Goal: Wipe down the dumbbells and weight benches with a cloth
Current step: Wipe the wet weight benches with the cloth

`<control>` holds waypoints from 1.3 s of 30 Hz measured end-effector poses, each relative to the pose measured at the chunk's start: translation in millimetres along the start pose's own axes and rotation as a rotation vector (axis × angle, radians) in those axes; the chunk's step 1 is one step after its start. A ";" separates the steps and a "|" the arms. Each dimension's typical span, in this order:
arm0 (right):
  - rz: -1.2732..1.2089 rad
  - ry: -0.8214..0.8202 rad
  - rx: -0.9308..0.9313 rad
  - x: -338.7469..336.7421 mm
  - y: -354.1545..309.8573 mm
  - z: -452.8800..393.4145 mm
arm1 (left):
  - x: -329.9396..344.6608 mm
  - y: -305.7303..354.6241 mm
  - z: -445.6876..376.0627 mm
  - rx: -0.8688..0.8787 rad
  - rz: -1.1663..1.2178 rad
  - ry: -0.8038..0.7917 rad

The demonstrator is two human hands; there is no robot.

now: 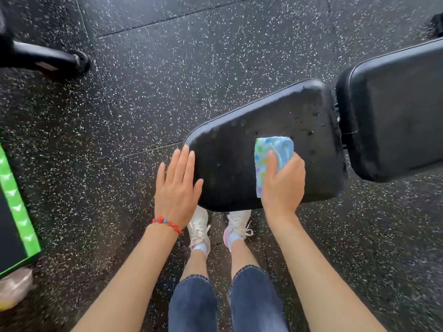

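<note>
Head view looks straight down on a black bench pad (pixel 239 149), the surface being wiped. The right hand (pixel 284 185) grips a folded cloth (pixel 273 154) (pale blue with coloured spots) against the pad's near right part; the thumb lies over the cloth, the other fingers curl round its right edge, and the cloth sticks out beyond them toward the far side. The left hand (pixel 177 185) is flat, fingers (pixel 183 159) straight and together, holding nothing, at the pad's near left edge. A second pad (pixel 395 116) lies right of the first. Speckled floor (pixel 143 92) below.
</note>
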State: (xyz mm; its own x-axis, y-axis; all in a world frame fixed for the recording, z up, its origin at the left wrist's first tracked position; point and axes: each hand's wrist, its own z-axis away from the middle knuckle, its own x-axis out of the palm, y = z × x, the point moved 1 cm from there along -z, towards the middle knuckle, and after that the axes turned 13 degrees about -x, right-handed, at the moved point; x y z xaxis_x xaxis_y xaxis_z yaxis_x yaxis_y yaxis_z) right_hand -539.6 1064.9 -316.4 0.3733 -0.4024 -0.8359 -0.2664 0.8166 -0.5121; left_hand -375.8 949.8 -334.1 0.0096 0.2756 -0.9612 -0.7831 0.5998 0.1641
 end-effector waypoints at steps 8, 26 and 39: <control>0.102 0.030 -0.175 38.8 -41.5 24.4 | 18.6 -4.5 1.6 0.005 0.084 0.033; 0.103 0.151 -0.289 35.6 -50.6 -30.5 | 10.7 3.0 2.0 -0.025 0.095 0.051; 0.282 0.212 -0.325 10.6 -12.0 -64.9 | 8.1 21.4 -7.5 0.030 0.087 0.106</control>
State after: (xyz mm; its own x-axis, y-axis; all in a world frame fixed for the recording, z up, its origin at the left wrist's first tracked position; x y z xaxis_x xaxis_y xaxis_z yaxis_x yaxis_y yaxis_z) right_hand -590.1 1024.0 -331.9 0.0666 -0.2870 -0.9556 -0.6077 0.7480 -0.2670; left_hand -397.2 959.3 -340.0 -0.1241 0.2476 -0.9609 -0.7592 0.5999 0.2526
